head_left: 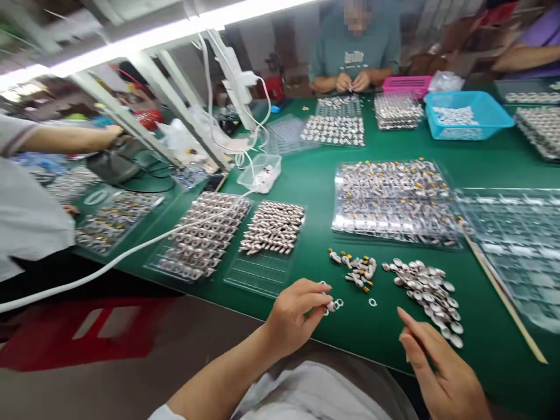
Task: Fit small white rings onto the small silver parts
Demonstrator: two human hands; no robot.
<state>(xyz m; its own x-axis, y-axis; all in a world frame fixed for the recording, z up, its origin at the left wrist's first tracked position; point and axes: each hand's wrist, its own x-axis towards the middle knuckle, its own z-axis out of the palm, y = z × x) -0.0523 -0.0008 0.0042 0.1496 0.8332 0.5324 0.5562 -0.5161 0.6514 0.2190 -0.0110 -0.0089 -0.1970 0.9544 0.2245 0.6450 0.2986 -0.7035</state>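
My left hand is closed in a pinch at the front of the table, on a small silvery part mostly hidden by the fingers. Small white rings lie by those fingertips, and a single ring sits farther right. My right hand hovers over the table's front edge, thumb and index finger apart, nothing visible between them. Nearest to it is a pile of round, silvery cap-like parts. Between and beyond my hands lies a small heap of curved silvery pieces with yellow ends.
Clear stacked trays of parts stand behind the heaps. More filled trays lie left, crossed by a white cable. A wooden stick borders a clear tray at right. Co-workers sit opposite and stand left; a blue basket is at the back.
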